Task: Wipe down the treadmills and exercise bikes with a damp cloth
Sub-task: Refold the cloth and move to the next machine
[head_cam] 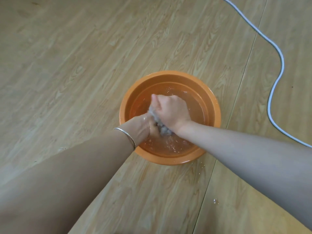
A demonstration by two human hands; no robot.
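An orange plastic basin (168, 76) holding water stands on the wooden floor. Over it, both my hands grip a wet grey cloth (163, 129) twisted into a roll. My right hand (172, 112) wraps around the upper part of the cloth with its fingers curled. Lower down, my left hand (148, 126) holds the near end, its fingers mostly hidden behind the cloth and the right hand. A silver bangle sits on my left wrist. No treadmill or exercise bike is in view.
A white cable (278, 53) snakes over the floor from the top middle to the right edge, right of the basin. Water drops (215, 200) lie on the floorboards near the basin's front right. Bare wood-pattern floor (67, 65) surrounds the basin.
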